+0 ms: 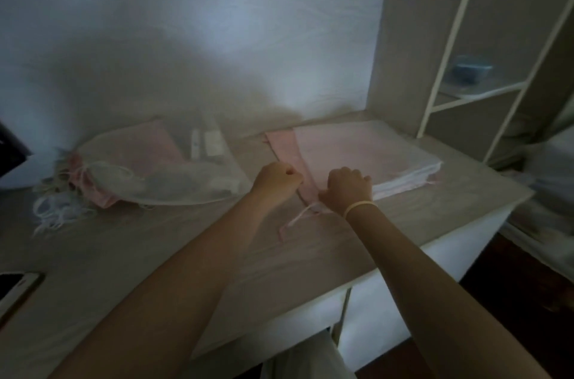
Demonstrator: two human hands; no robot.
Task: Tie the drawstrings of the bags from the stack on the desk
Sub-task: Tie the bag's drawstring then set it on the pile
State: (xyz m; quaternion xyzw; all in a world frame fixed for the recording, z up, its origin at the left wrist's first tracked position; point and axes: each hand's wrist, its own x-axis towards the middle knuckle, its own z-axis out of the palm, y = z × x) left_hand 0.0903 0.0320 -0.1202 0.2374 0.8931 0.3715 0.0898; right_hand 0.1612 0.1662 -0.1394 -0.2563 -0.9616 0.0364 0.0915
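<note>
A flat stack of pink and white bags [366, 155] lies at the right of the desk [155, 248]. The top pink bag [289, 145] is slid partly off the stack's left side. My left hand [276, 179] is curled and grips that bag's left edge near its mouth. My right hand [348, 186] grips the same bag's near end where it overlaps the stack. The bag's pale drawstring [298, 217] trails loose on the desk below my right hand. A pile of pink and white bags with bunched tops [124, 173] lies at the left.
A phone [18, 288] lies at the desk's near left edge. A dark object [9, 148] is at the far left. White shelving [466, 80] with a blue item [472, 71] stands to the right. The wall is behind the desk.
</note>
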